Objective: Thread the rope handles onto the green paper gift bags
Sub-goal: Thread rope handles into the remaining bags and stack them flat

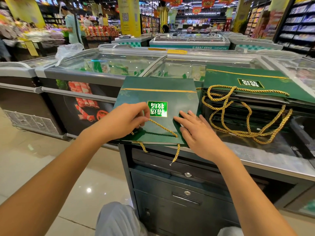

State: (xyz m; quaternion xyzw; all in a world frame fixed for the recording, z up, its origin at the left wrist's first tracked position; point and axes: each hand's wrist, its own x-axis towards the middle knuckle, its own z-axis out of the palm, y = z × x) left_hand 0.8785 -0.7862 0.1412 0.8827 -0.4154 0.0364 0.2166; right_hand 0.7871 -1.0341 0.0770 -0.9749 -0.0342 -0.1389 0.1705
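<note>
On the near part of a metal-topped counter, a flat green gift bag is laid with its printed label facing up, its near edge just overhanging the counter's front. A gold rope is pinched between the thumb and fingertips of the left hand, which is curled over the bag's left part. From that pinch the rope is led slantwise across the paper to a hole near the bag's near edge, and its free end is seen dangling below that edge, in front of the drawers. A second short length of gold rope is seen hanging under the bag's near left corner. The right hand is laid flat on the bag's right side, fingers straight and spread, with nothing gripped. Just to the right, a stack of like green bags is piled, with looped rope handles spilling over its front. Glass-topped freezers are lined up behind.
</note>
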